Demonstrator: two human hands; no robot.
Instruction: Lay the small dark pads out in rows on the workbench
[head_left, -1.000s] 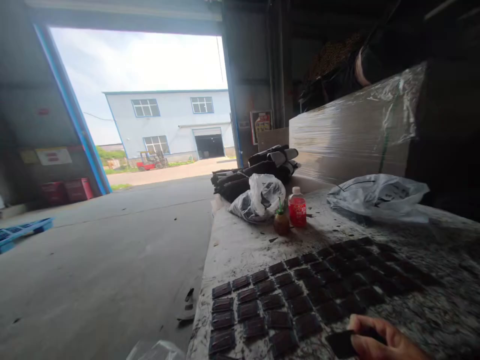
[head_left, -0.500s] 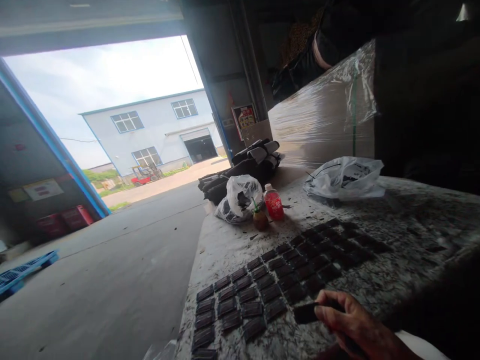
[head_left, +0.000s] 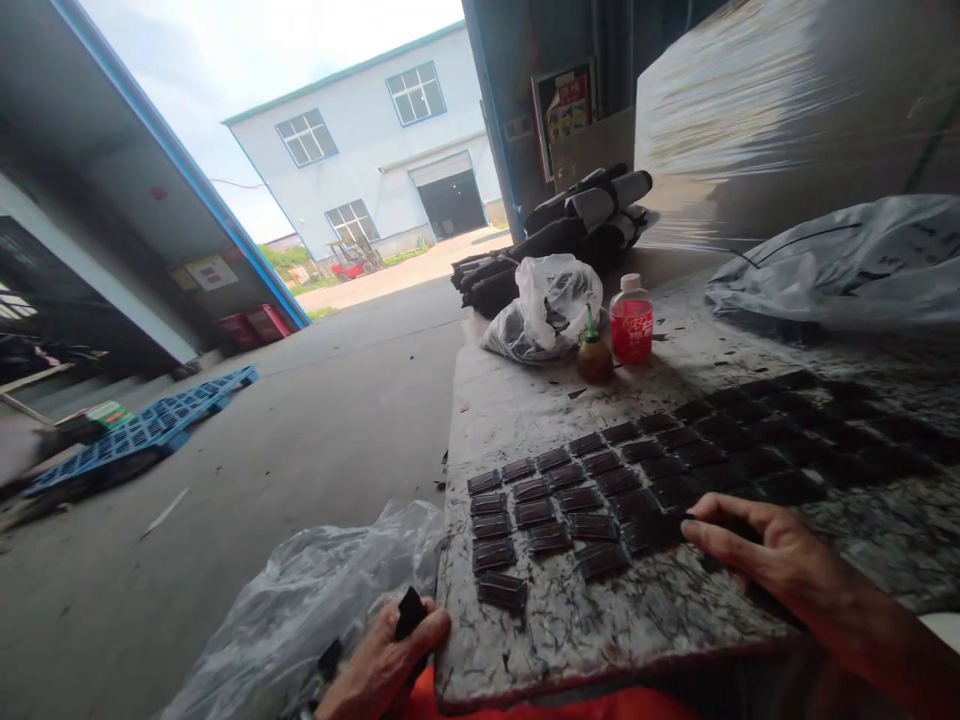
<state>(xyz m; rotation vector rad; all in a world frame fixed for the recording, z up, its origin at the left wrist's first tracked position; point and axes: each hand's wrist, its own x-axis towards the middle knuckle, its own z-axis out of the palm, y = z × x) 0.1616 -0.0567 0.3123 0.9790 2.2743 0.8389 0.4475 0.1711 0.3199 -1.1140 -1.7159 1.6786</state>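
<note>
Rows of small flat black pieces (head_left: 589, 498) with clear-looking edges lie on the worktable (head_left: 540, 640). My left hand (head_left: 386, 655) is at the table's near left corner, thumb and fingers closed on a black flat piece (head_left: 410, 612). Over the near side of the rows is my right hand (head_left: 787, 560), thumb and forefinger nearly meeting. Something dark and long shows inside its curled fingers and below the palm; its kind cannot be made out. A clear plastic bag (head_left: 330, 570) with dark contents hangs beside the left hand.
Behind the rows stand a bottle of red drink (head_left: 631, 325), a small brown bottle with a green nozzle (head_left: 595, 358) and a white plastic bag (head_left: 551, 305). Black rolls (head_left: 555, 235) lie farther back. Another plastic bag (head_left: 847, 265) lies right. A blue pallet (head_left: 161, 425) is on the floor.
The view has swung down and right. My left hand has come into view with a black piece. The flat black piece that stuck out from my right fingertips no longer shows there.
</note>
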